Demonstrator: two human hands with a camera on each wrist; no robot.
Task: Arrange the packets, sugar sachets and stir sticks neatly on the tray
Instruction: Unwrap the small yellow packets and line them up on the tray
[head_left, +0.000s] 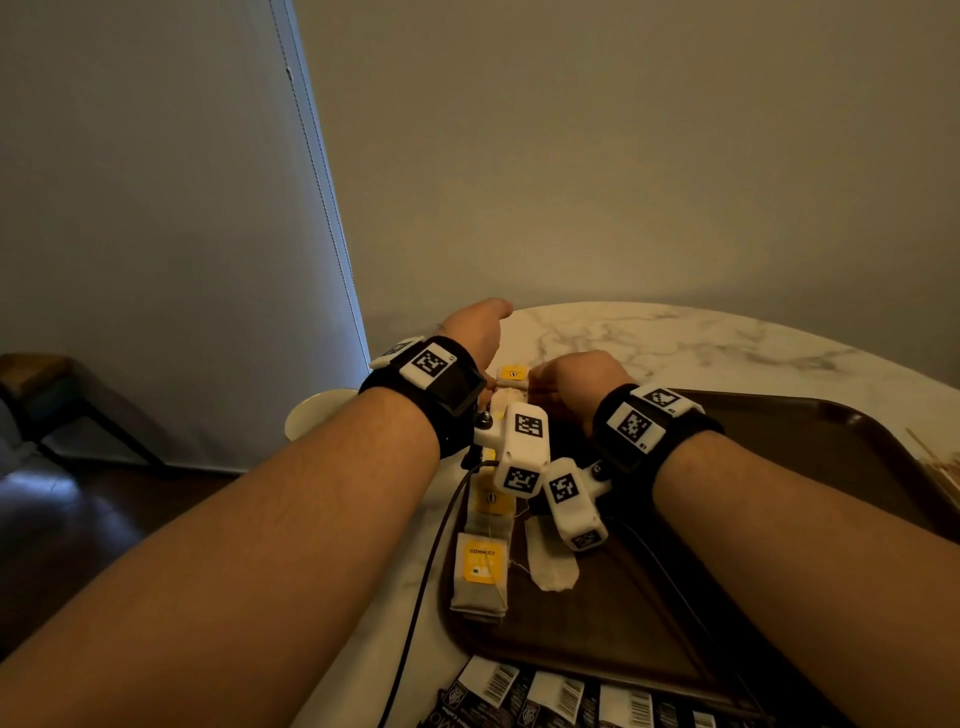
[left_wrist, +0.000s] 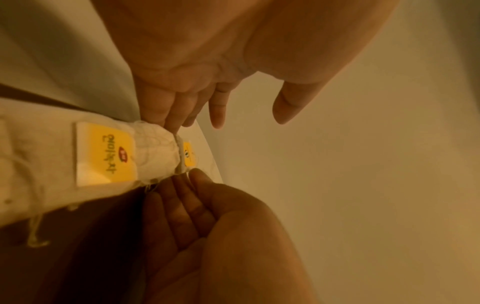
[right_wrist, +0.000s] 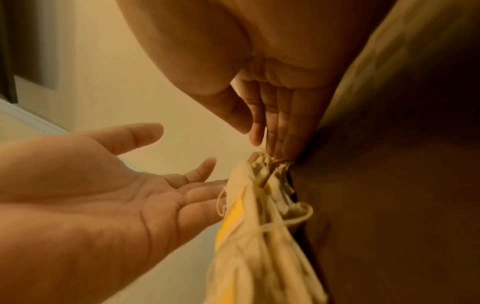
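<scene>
Head view: both hands at the far end of a row of tea bags on the tray's left edge.

We note the tea bags (head_left: 480, 561) lie end to end in an overlapping row, long axis running from the near left of the brown tray (head_left: 779, 467) away toward the wall. We read "CONNECT" on the nearest yellow tag (head_left: 482, 562); the left wrist view shows another yellow tag (left_wrist: 105, 153) whose script we cannot make out. The left hand (head_left: 475, 332) and right hand (head_left: 571, 379) flank the farthest bag (left_wrist: 155, 150), fingers straight, tips touching its two sides, nothing clasped. Black packets (head_left: 550, 699) with barcodes lie at the tray's near edge, stir sticks (head_left: 940, 467) at its right. The tray sits on a marble counter (head_left: 675, 338).
</scene>
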